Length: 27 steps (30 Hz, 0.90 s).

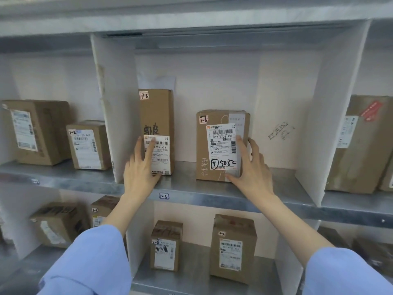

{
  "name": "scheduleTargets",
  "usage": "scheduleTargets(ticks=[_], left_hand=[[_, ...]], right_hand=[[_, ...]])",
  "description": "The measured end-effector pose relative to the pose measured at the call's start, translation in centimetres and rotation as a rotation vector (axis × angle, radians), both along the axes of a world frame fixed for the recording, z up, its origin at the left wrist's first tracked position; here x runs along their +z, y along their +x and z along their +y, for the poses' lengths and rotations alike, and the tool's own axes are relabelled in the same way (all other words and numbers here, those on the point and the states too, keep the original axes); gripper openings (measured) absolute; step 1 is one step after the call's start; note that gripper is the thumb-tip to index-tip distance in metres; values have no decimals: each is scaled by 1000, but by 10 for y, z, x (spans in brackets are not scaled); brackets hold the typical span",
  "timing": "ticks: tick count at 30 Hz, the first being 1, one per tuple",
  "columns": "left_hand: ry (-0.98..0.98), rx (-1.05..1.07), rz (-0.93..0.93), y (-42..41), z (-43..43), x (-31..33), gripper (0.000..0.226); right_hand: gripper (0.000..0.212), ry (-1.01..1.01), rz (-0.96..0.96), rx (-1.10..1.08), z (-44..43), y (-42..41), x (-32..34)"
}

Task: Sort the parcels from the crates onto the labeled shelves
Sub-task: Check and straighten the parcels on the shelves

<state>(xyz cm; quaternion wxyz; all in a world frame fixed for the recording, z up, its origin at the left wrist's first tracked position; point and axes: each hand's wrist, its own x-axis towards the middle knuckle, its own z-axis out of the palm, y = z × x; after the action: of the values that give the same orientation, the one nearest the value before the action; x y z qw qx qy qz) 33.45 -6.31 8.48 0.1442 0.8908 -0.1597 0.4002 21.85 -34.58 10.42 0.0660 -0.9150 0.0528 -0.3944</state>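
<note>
Two cardboard parcels stand upright in the shelf bay tagged 1-3 (164,196). The tall narrow parcel (156,116) is on the left, marked 1-3 at its top corner. My left hand (141,169) lies against its front label with straight fingers. The wider parcel (219,145), with a white label reading 5082, stands to the right. My right hand (249,167) touches its right front edge with spread, relaxed fingers, thumb at its lower corner. A flat white envelope (157,81) leans against the back wall behind the tall parcel.
White divider panels (114,103) wall the bay on both sides. Two parcels (89,145) sit in the bay to the left and a large one (361,145) to the right. The lower shelf (191,271) holds several more boxes. The right half of bay 1-3 has bare shelf.
</note>
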Motion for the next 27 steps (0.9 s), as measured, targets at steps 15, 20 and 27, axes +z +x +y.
scheduleTargets(ticks=[15,20,27], left_hand=[[12,-272,-265,-53,24,-54,65],[63,-352,-209,-74,36,-112,61],[192,-265,131,-58,39,-190,68]], right_hand=[[52,-141,-179,-62,32,-62,-61],[31,-180,-211,-8,48,-80,-125],[67,-91,98,-134,34,-80,-209]])
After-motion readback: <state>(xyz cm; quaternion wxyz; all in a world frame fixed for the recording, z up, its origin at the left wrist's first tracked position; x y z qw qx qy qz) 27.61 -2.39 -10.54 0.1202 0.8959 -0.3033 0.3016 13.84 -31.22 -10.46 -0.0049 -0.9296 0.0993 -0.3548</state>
